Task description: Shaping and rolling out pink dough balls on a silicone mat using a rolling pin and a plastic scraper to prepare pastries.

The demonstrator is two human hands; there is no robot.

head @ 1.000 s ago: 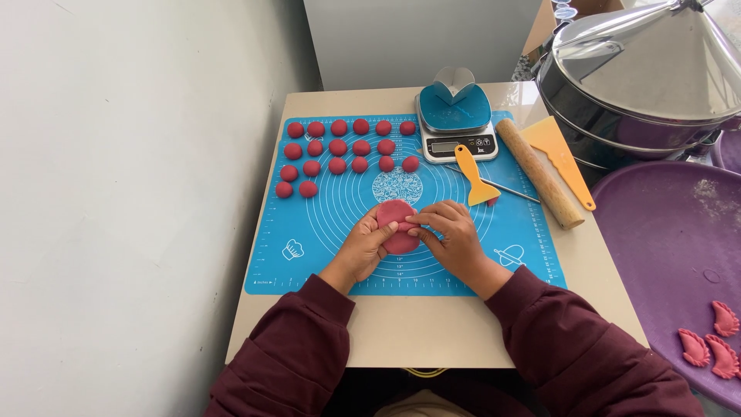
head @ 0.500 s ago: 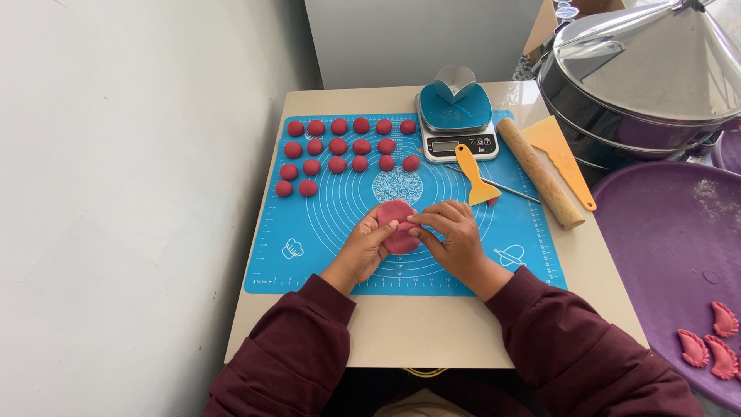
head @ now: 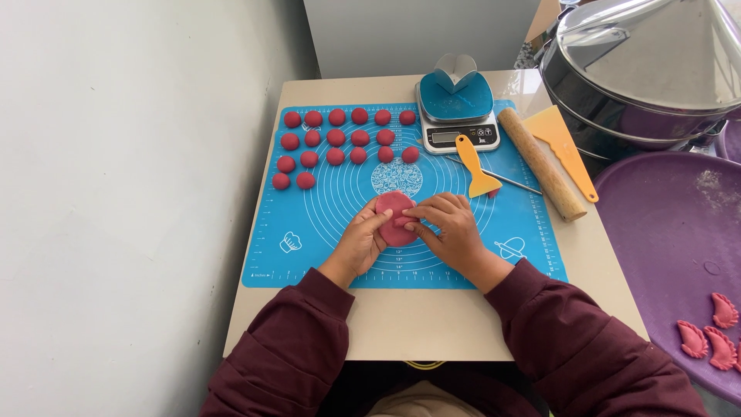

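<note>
Pinching a flattened red dough round (head: 394,218) mid-mat (head: 309,232): left hand (head: 361,243) cups it, right hand (head: 446,228) grasps its edge. Three shaped dumplings (head: 708,333) lie on the purple tray (head: 664,232); about nineteen dough balls (head: 336,137) remain unworked.

Scale (head: 458,123), rolling pin (head: 541,164) (wooden), steamer (head: 641,77)

Baking mat (head: 324,232) on the table (head: 463,324), dough disc (head: 395,218) at mat centre between left hand (head: 361,243) and right hand (head: 448,228), dough balls (head: 336,139) far left, scale (head: 457,116) far centre, scraper (head: 476,166) near it, rolling pin (head: 540,162) right, steamer (head: 648,69) far right, tray (head: 679,239) right holding dumplings (head: 706,332).
</note>
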